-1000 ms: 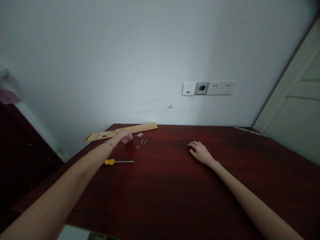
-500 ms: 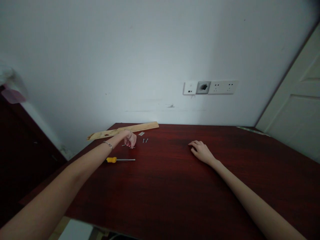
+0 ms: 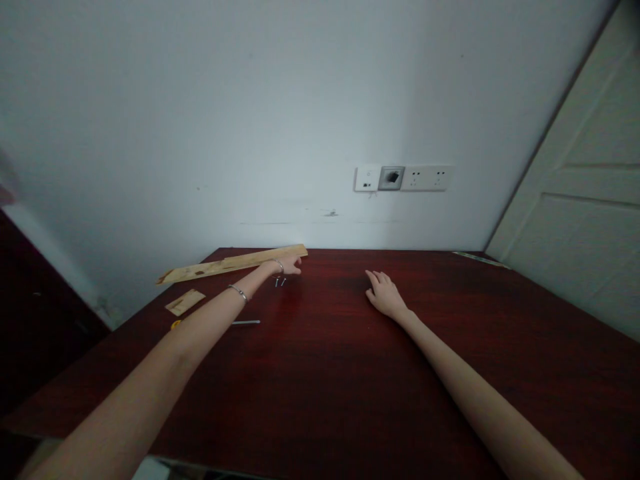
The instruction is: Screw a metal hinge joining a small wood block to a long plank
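Note:
My left hand point(image 3: 291, 265) is over the back of the table, by the right end of a long wooden board point(image 3: 235, 263). Its fingers are curled inward; what they hold, if anything, is hidden. Two screws point(image 3: 280, 283) stand or lie just below that hand. The left forearm crosses a screwdriver, leaving only its metal shaft point(image 3: 247, 323) and a bit of yellow handle point(image 3: 175, 325) in sight. Resting on the tabletop, my right hand point(image 3: 387, 293) has its fingers spread and holds nothing.
A small flat piece of wood point(image 3: 185, 302) lies left of my forearm on the dark red table point(image 3: 320, 387). Behind stands a white wall with sockets point(image 3: 425, 178). A thin strip point(image 3: 481, 259) lies at the back right, beside a white door point(image 3: 590, 220).
My left hand has moved right and back, from the spot above the screwdriver to near the board's right end. The view has turned slightly right. My right hand stays on the table.

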Available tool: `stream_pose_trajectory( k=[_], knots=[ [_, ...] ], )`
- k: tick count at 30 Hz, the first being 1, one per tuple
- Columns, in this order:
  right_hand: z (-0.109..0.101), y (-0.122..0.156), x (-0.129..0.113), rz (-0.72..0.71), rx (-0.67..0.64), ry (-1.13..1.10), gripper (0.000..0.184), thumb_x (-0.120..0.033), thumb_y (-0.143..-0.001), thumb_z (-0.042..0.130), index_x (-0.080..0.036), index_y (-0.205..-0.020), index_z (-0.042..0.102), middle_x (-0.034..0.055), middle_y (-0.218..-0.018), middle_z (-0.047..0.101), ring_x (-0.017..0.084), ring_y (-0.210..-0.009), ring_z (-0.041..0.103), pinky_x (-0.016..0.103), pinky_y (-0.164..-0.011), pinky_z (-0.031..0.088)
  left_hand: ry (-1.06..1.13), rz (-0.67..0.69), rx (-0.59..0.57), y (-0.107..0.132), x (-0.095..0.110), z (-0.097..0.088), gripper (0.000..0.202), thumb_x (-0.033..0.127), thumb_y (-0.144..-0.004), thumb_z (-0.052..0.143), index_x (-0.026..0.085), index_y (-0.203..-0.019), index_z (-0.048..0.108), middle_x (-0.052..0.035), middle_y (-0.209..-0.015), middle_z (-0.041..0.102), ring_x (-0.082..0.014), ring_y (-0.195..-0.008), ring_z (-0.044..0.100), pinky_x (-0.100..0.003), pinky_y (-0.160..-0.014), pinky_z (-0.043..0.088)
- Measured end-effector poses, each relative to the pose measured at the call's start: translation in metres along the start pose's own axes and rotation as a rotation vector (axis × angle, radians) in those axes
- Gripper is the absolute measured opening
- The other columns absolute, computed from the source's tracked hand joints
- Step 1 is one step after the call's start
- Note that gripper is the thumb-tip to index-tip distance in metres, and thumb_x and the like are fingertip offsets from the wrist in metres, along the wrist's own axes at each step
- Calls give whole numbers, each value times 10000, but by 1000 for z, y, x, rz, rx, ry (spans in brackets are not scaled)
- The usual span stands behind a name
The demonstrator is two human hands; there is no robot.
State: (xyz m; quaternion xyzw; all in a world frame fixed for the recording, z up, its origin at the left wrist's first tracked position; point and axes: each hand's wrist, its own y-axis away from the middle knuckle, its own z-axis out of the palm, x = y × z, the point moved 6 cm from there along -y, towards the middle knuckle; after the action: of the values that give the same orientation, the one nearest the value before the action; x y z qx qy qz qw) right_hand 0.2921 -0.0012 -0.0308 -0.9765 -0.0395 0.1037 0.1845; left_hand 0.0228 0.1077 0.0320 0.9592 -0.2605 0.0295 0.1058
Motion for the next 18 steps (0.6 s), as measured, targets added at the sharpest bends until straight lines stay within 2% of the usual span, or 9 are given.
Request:
stream_pose_trajectory(
  k=[2,3,5,8,11,13,18],
  knots=[
    [5,-5,1,37,-8,10,515,-220,-854,401,-93,-1352,380,178,-1361,437,314,-1281,337,436,-1008,319,-20,21,51,-14,21,12,358,338,-892,521,164,-1203,490,-102,-1230,500,-228,-1053,531,-437,-874,459],
    [7,-7,2,54,-11,13,494,-227,-863,397,-100,-1340,400,171,-1335,470,300,-1257,378,424,-1004,329,-28,29,64,-19,31,18,448,368,-868,541,160,-1254,447,-128,-1280,461,-247,-1121,490,-417,-918,429],
    [8,-11,4,81,-11,16,448,-243,-882,399,-115,-1309,439,158,-1281,523,273,-1192,457,403,-985,361,-44,41,72,-27,50,32,600,431,-825,558,155,-1323,370,-161,-1357,386,-291,-1227,397,-406,-972,373],
    [7,-13,6,95,-8,28,339,-272,-897,451,-160,-1208,527,125,-1233,551,241,-1137,502,406,-952,403,-57,36,68,-34,71,52,755,554,-806,488,146,-1397,254,-191,-1451,253,-343,-1321,257,-443,-1024,290],
    [4,-13,5,92,0,41,306,-321,-886,513,-175,-1153,541,88,-1204,546,209,-1046,552,429,-879,462,-50,-11,42,-37,80,69,815,635,-824,341,119,-1431,172,-212,-1485,156,-368,-1353,173,-497,-1039,233],
    [2,-13,4,94,2,46,311,-324,-883,521,-174,-1155,534,82,-1191,547,198,-1006,568,419,-845,483,-46,-40,23,-38,80,77,819,658,-833,251,119,-1442,148,-194,-1499,109,-355,-1371,113,-512,-1055,192],
    [-1,-11,1,102,-5,43,308,-319,-885,517,-173,-1156,534,83,-1179,552,193,-990,574,406,-830,492,-46,-67,25,-39,77,85,838,684,-827,161,131,-1454,116,-148,-1512,44,-324,-1384,47,-497,-1087,123]
  ],
)
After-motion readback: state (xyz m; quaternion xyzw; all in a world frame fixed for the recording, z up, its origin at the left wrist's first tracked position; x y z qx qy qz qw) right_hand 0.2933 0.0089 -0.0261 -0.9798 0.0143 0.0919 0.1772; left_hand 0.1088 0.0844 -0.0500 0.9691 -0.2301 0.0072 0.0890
